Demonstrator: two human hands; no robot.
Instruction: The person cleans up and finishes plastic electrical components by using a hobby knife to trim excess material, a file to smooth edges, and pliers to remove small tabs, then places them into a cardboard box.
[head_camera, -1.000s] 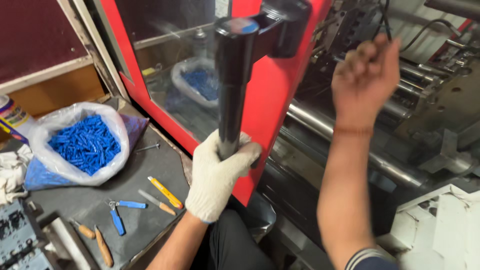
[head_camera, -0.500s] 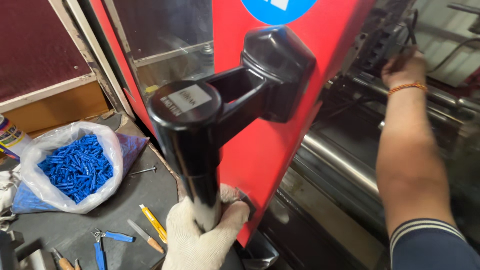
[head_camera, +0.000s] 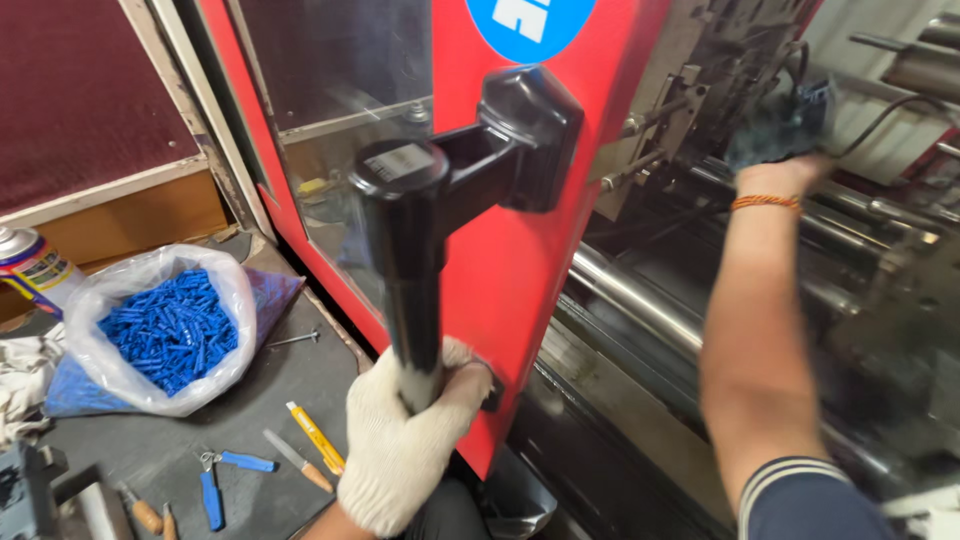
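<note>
The gloved left hand (head_camera: 405, 440) grips the tall black plastic door handle (head_camera: 415, 260) on the red machine door (head_camera: 520, 250), at six o'clock. At two o'clock, the bare right hand (head_camera: 785, 140) presses a dark cloth (head_camera: 790, 120) inside; wiping seems underway.

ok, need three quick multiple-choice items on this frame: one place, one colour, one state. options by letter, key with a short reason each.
1. Where is the bag of blue parts?
A. left of the red door
B. inside the machine
C. in the right hand

2. What colour is the door handle?
A. yellow
B. black
C. white

3. What is the left hand doing?
A. hanging free
B. holding pliers
C. gripping the handle

Key: A, it lies on the grey bench left of the door; B, the bar is black; C, the gloved fingers wrap its lower end.
</note>
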